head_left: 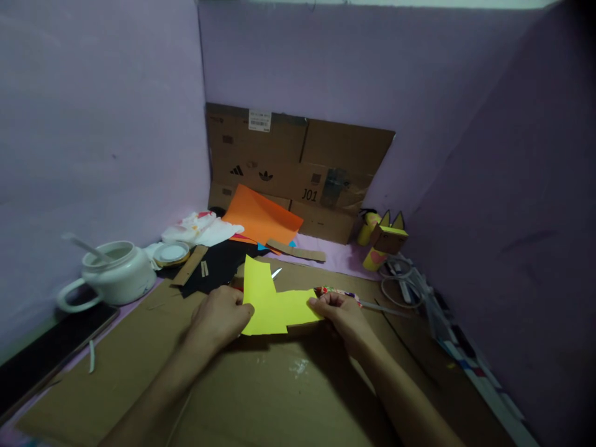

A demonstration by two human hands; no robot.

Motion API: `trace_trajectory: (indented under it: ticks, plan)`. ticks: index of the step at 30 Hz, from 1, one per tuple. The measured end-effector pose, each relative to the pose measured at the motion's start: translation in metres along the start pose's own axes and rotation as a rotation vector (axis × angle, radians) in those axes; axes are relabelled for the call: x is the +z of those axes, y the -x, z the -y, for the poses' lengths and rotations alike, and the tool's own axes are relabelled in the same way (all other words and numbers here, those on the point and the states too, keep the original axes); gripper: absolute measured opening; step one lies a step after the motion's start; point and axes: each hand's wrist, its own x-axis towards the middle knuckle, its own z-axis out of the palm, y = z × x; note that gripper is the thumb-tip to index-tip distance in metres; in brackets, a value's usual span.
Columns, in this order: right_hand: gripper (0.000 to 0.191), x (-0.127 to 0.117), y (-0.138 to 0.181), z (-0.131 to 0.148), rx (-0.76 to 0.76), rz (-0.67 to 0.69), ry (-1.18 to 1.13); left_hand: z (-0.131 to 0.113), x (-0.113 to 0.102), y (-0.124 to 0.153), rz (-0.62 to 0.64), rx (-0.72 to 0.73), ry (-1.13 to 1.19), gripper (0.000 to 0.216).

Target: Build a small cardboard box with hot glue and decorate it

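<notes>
An L-shaped piece of yellow paper is held up between both hands, above a brown cardboard sheet. My left hand pinches its left edge, thumb in front. At the right end, my right hand grips it between thumb and fingers. A strip of brown cardboard shows along the paper's lower right edge. Behind the paper, a pointed metal blade tip peeks out; the rest of that tool is hidden. Just past my right hand lies a colourful patterned object, partly covered.
A white mug with a handled utensil in it stands left, near a dark flat slab. Orange paper, black paper and a jar lid lie behind. Yellow paper figures and a coiled cable are at right.
</notes>
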Motion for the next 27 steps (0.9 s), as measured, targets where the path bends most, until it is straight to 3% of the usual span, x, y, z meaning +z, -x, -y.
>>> trace_trajectory:
  ticks: [13,19,25,27]
  plan:
    - [0.032,0.004,0.007,0.005,0.0,0.018,-0.051,0.002,0.0,-0.003,-0.009,0.024,-0.072,0.017]
    - [0.033,-0.003,0.016,0.016,-0.12,-0.002,-0.139,0.006,0.001,-0.003,-0.082,0.161,0.046,0.024]
    - [0.034,-0.006,0.033,0.025,-0.161,0.279,-0.18,0.001,0.001,0.002,0.0,0.349,0.381,0.028]
    - [0.031,-0.005,0.035,0.025,-0.144,0.272,-0.242,0.002,-0.003,-0.002,-0.049,0.327,0.37,0.035]
